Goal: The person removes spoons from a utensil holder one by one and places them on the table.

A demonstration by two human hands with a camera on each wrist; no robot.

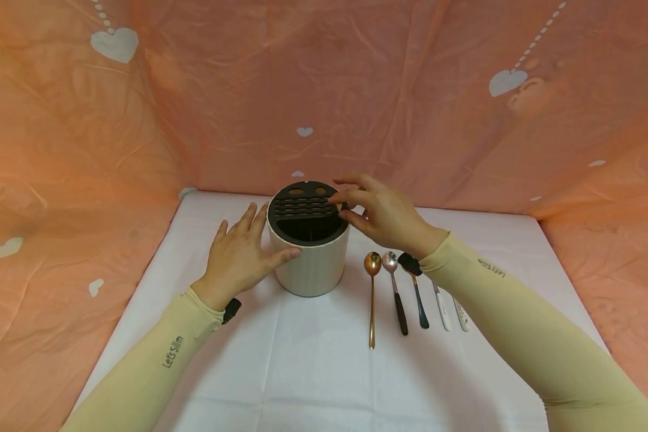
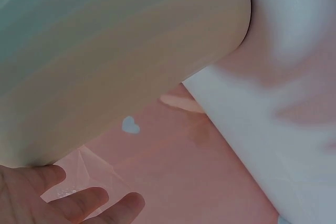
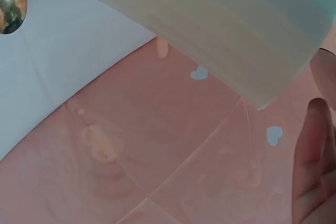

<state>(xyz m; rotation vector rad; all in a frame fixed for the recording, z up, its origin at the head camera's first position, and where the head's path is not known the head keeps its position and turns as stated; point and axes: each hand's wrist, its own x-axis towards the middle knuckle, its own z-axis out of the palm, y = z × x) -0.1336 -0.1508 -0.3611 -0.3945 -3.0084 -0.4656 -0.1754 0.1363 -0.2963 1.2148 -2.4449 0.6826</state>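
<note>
A white round utensil holder stands upright, topped by a black slotted lid with round holes at the back and a wide opening in front. My left hand lies against the holder's left side, its fingers spread and straight and its thumb across the front. In the left wrist view fingertips rest by the holder's wall. From the right, my right hand pinches the lid's edge between thumb and forefinger, with another finger stretched out above it. Its finger shows beside the holder in the right wrist view.
Right of the holder, several spoons lie in a row: a gold one, a dark-handled one, a dark blue-handled one, then white-handled pieces partly under my forearm. A white cloth covers the table; pink heart-print fabric surrounds it.
</note>
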